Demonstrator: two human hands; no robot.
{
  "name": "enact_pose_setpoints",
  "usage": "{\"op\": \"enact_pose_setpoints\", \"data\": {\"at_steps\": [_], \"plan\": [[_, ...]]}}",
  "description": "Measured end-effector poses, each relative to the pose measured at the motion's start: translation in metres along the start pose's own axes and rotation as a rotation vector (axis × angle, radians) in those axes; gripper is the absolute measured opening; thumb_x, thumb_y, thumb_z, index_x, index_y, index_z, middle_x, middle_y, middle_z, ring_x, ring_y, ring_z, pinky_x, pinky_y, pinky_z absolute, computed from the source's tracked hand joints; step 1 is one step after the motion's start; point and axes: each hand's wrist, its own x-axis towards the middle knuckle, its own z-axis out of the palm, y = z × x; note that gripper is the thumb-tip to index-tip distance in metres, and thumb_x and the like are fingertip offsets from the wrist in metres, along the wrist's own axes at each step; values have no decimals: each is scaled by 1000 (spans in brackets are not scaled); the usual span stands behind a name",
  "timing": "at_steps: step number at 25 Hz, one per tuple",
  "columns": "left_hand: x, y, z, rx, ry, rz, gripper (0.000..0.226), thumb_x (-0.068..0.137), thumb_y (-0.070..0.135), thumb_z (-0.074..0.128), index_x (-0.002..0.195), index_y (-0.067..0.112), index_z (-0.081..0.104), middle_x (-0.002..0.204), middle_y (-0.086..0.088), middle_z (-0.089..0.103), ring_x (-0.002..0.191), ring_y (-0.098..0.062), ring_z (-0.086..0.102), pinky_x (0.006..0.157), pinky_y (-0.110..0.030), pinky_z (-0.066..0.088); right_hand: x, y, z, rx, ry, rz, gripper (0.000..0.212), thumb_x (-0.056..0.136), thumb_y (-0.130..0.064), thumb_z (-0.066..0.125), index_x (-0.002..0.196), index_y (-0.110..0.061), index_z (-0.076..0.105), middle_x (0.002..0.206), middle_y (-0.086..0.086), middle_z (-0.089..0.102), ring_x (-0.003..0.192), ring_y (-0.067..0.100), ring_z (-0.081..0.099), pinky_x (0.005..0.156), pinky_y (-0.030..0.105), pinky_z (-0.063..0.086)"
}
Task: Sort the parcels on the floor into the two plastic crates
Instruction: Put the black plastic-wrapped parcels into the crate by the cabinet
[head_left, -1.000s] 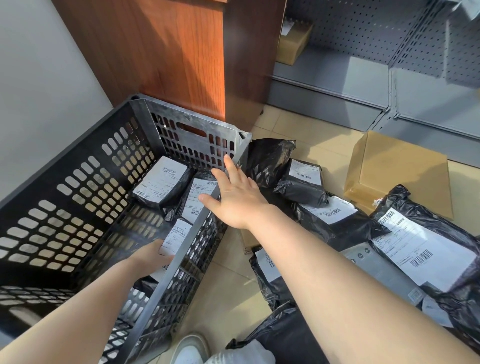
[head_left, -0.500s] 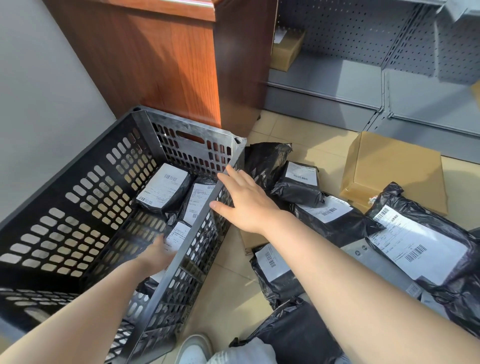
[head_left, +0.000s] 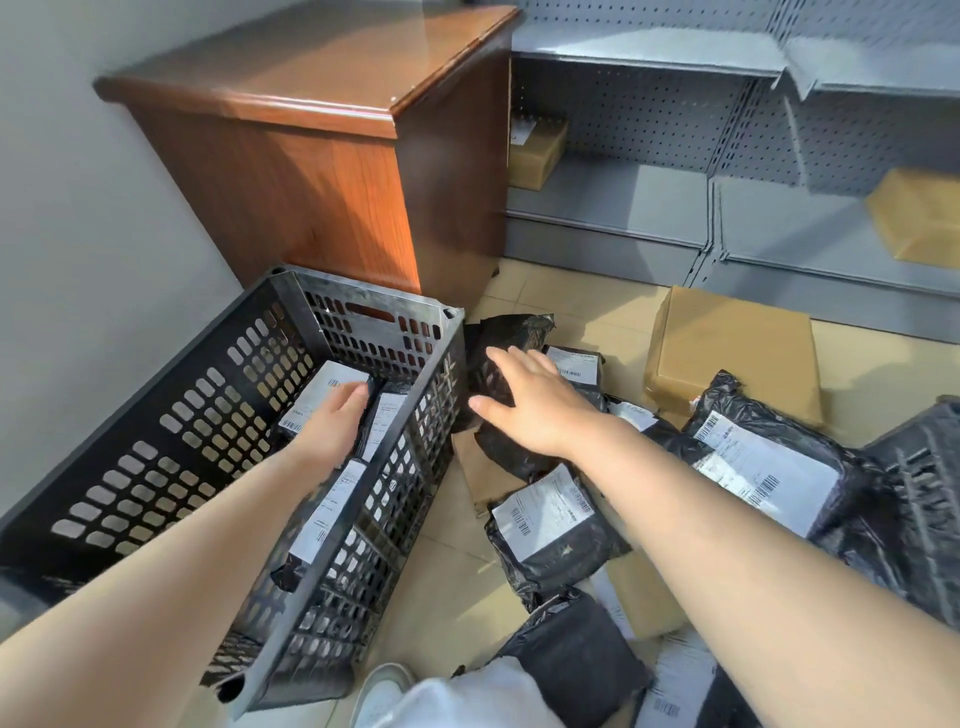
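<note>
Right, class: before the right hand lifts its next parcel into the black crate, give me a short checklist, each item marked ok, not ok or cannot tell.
1. Right hand free to pick up: ok, fingers spread, holding nothing.
2. Target in reach: ok, the hand is over a black parcel beside the crate.
3. Room in the black crate: ok, bare floor shows along its left side.
4. Left hand clear of the drop spot: not ok, it rests on a labelled parcel inside.
5. Label on the target readable: cannot tell, no label shows.
6. Second crate open: cannot tell, only its edge is in view.
</note>
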Motion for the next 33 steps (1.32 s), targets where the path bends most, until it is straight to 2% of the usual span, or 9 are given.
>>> {"op": "enact_pose_setpoints", "data": {"at_steps": [2, 6, 10, 12, 17, 22, 27, 31, 33], "plan": [[-7, 28, 11, 21, 57, 175, 45, 106, 34, 34, 148, 18, 38, 150, -1, 41, 137, -17, 39, 106, -27, 28, -16, 21, -15, -30, 20, 39, 74, 98, -58, 43, 158, -28, 13, 166, 0, 11, 153, 21, 1, 123, 43, 12], [-11, 60, 45, 167, 164, 384, 40, 104, 27, 40, 141, 17, 47, 144, -4, 46, 136, -20, 37, 113, -35, 27, -46, 74, -40, -11, 81, 166, 72, 98, -56, 43, 158, -25, 17, 164, 1, 21, 151, 23, 11, 119, 40, 17], [-12, 60, 91, 473, 165, 572, 35, 100, 26, 45, 133, 18, 55, 138, -3, 54, 135, -24, 38, 113, -43, 28, -64, 135, -37, 49, -3, 417, 70, 98, -57, 42, 156, -25, 20, 160, 9, 30, 146, 32, 27, 114, 42, 31], [-10, 46, 120, 635, 72, 587, 36, 99, 29, 45, 133, 23, 53, 140, -1, 52, 137, -23, 35, 115, -45, 24, -72, 168, -29, 121, -67, 532, 71, 97, -57, 43, 156, -25, 20, 158, 12, 35, 142, 34, 34, 112, 41, 35], [-6, 27, 170, 672, -153, 338, 47, 101, 35, 43, 146, 23, 38, 153, 0, 38, 144, -23, 25, 118, -43, 21, -82, 215, -23, 166, -95, 646, 70, 98, -49, 47, 156, -21, 19, 152, 13, 42, 138, 33, 40, 106, 36, 38], [10, 25, 196, 469, -332, 128, 52, 101, 38, 42, 149, 23, 32, 152, -4, 38, 135, -25, 40, 110, -37, 35, -69, 231, -11, 299, -44, 689, 68, 101, -42, 46, 157, -15, 19, 141, 14, 54, 128, 30, 52, 99, 33, 42], [12, 27, 220, 211, -413, -65, 51, 100, 42, 44, 148, 27, 35, 142, 0, 49, 118, -19, 51, 102, -31, 38, -48, 236, 5, 438, 57, 639, 65, 101, -44, 47, 157, -23, 21, 156, 4, 39, 129, 26, 51, 89, 26, 37], [10, 26, 240, -29, -515, -197, 50, 99, 43, 47, 147, 28, 38, 139, 0, 51, 117, -19, 57, 104, -34, 45, -40, 241, 21, 423, 93, 641, 49, 97, -50, 48, 139, -24, 46, 116, 2, 59, 92, 23, 64, 91, 35, 50], [5, 33, 250, -170, -563, -253, 49, 100, 42, 48, 146, 26, 38, 140, -1, 50, 114, -21, 60, 96, -33, 50, -35, 246, 27, 430, 125, 678, 49, 94, -57, 47, 126, -20, 55, 119, 5, 62, 99, 27, 63, 98, 43, 49]]}}
